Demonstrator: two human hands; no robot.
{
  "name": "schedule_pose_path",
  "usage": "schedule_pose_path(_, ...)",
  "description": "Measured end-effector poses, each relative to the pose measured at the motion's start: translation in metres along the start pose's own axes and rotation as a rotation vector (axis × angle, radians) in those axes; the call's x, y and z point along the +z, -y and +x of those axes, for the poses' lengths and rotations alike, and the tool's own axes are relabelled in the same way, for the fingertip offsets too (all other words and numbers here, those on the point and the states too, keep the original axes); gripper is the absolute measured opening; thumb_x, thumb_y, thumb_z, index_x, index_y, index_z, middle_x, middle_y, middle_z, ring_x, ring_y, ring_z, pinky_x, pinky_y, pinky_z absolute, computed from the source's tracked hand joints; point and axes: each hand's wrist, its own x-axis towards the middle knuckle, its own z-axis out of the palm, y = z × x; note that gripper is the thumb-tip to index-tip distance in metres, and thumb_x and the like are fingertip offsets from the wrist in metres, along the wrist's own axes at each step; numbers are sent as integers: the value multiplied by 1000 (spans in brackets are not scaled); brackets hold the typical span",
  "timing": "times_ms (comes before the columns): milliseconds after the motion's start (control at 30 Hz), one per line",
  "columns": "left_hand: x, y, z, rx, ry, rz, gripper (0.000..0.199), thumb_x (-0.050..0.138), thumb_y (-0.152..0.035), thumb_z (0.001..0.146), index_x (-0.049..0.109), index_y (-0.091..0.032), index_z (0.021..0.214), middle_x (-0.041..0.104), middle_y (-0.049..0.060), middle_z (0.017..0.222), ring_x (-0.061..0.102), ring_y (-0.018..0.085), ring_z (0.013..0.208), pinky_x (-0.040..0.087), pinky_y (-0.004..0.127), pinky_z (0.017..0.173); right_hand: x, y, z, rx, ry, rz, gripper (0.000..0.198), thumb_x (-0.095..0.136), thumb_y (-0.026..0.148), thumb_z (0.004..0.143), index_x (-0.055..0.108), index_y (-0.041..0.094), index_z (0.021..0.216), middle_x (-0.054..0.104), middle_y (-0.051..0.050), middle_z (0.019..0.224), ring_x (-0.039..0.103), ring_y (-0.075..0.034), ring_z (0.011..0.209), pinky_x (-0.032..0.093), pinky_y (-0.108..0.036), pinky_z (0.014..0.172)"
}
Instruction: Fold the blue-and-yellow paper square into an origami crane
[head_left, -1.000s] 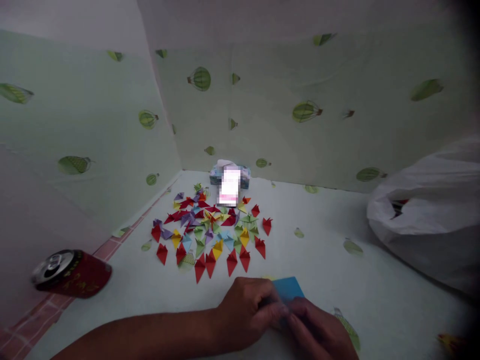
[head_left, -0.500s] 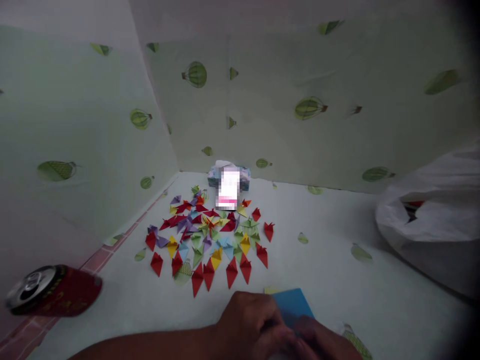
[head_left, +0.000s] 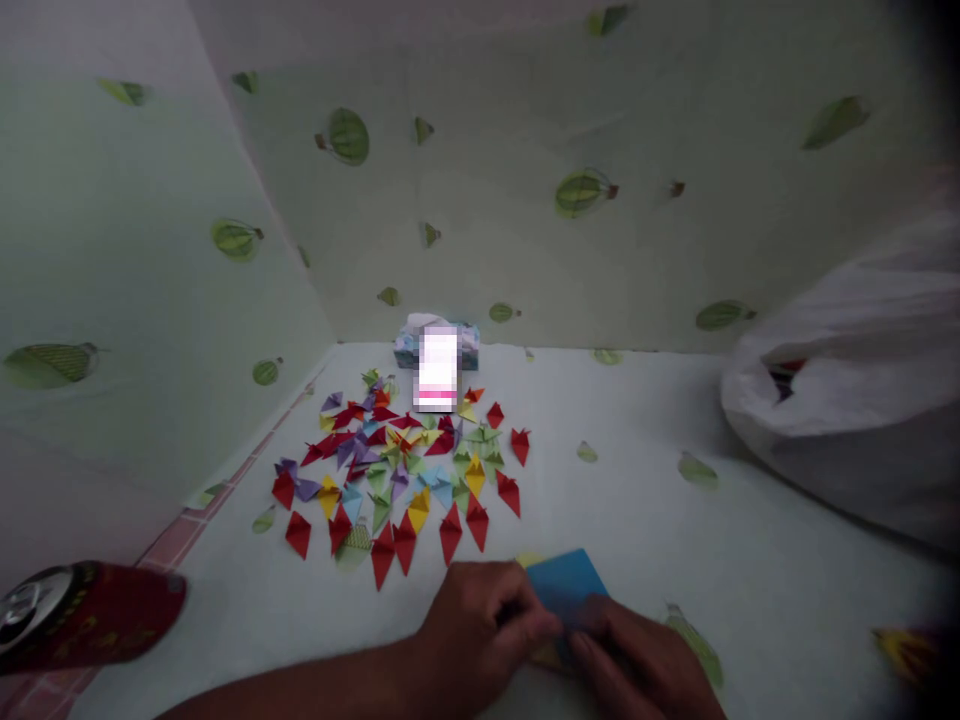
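Observation:
A blue sheet of paper (head_left: 564,581) lies on the white balloon-print cloth (head_left: 660,540) at the near edge. My left hand (head_left: 480,630) presses on its left side with fingers curled over it. My right hand (head_left: 637,665) pinches its near right part, fingertips meeting those of the left. A yellow scrap (head_left: 529,559) peeks out just behind the blue sheet. Beyond my hands a cluster of several small folded paper pieces (head_left: 405,470), red, yellow, green, blue and purple, is spread on the cloth.
A red drink can (head_left: 82,615) lies on its side at the near left. A tissue box (head_left: 409,345) with a blurred card in front sits against the back wall. A white plastic bag (head_left: 847,400) bulges at the right. Cloth walls close in the left and back.
The view has swung a little, so the can slid toward the lower left corner. Both hands stay on the blue paper, working its near edge.

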Motion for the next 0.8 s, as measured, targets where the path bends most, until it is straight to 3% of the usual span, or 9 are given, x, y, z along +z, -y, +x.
schedule_pose_path(133,-5,-7,3,-209,77,-194,29,57,-35,92,58,-16,70,55,-2,57,49,9,51,38,21,52,-4,13,7,155,29,184,31,54,36,94,55,20,68,55,2,56,51,-11,50,40,-22,49)
schedule_pose_path(267,-8,-10,7,-277,-1,-277,33,58,-40,93,54,-17,69,52,-4,56,47,8,51,38,20,51,-8,20,12,390,49,501,29,58,39,90,54,19,69,59,2,59,53,-10,47,43,-22,48)
schedule_pose_path(367,-8,-13,6,-289,-45,-339,32,56,-42,94,55,-16,76,55,-3,63,49,8,52,39,20,51,-8,24,12,481,4,636,32,62,43,87,54,19,69,61,2,60,52,-8,44,42,-22,46)
schedule_pose_path(500,-4,-19,3,-310,34,-407,28,69,-42,84,60,-16,90,59,-3,68,52,8,54,41,20,51,-5,25,10,461,12,699,33,64,45,86,56,18,70,60,3,60,52,-7,44,42,-21,46)
schedule_pose_path(633,0,-24,1,-345,71,-400,29,70,-42,83,58,-16,79,59,-3,61,51,8,51,41,20,50,-2,24,8,404,83,680,33,61,45,89,58,18,70,60,3,59,54,-7,45,42,-22,47)
schedule_pose_path(800,-1,-23,0,-375,22,-426,31,68,-43,84,57,-15,75,62,-2,61,52,8,48,41,20,49,-5,24,9,380,56,704,32,63,44,89,57,18,72,61,2,63,55,-8,47,44,-22,48)
